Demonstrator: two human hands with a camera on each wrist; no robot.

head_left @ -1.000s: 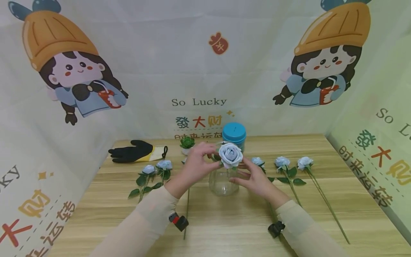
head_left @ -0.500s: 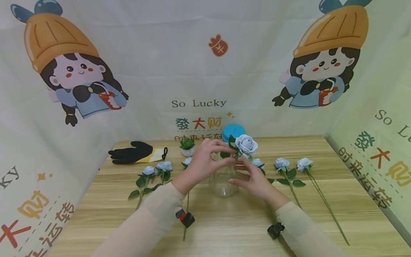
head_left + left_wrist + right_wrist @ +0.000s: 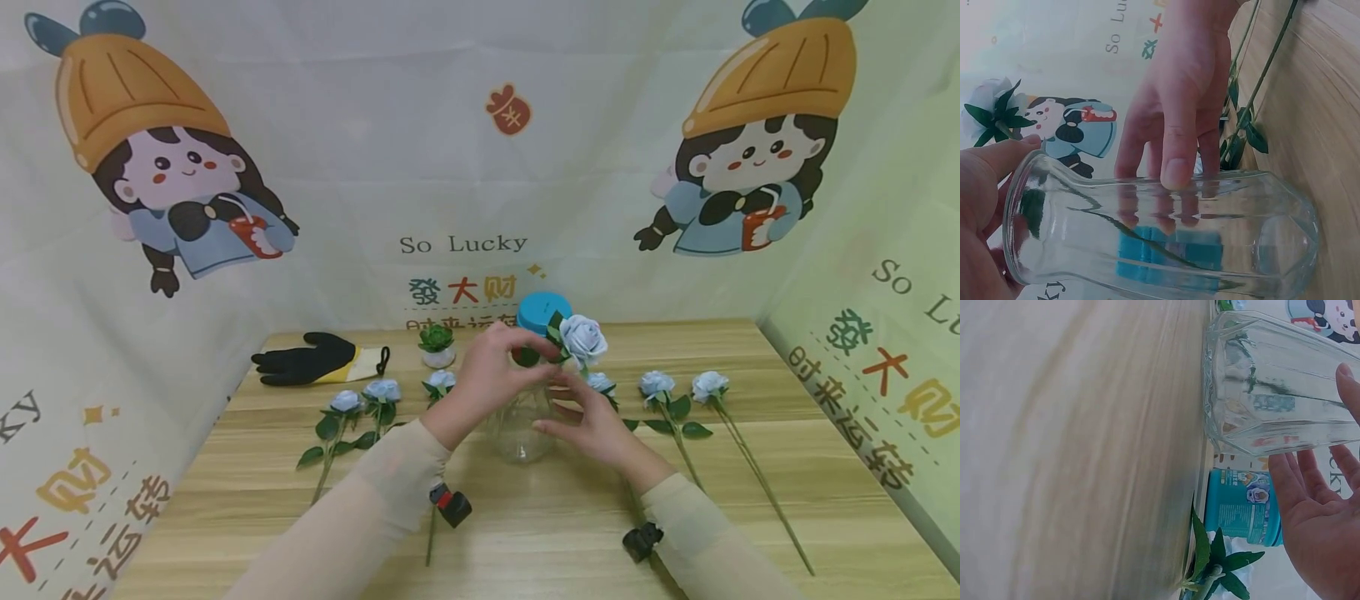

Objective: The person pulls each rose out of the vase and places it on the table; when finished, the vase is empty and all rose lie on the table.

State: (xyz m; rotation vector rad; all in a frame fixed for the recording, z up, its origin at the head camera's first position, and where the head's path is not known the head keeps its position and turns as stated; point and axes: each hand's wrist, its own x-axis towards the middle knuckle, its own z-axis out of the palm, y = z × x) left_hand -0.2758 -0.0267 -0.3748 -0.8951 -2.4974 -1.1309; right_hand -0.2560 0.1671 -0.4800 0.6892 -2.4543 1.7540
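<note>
A clear glass vase stands upright on the wooden table, between both hands. One pale blue artificial rose has its stem inside the vase, and its bloom leans right above the rim. My left hand is at the vase mouth and pinches the rose below its bloom; in the left wrist view the thumb lies across the rim, and the exact grip is partly hidden. On the vase's right side, my right hand holds the glass between thumb and fingers, as the right wrist view shows.
Blue roses lie left and right, their long stems pointing toward me. A black and yellow glove and a small potted succulent sit at the back left. Behind the vase stands a blue-lidded tub. Printed cloth walls enclose the table.
The rose bloom has swung from over the vase mouth to the right and slightly up. My left hand has moved right with it, while my right hand stays almost in place on the vase.
</note>
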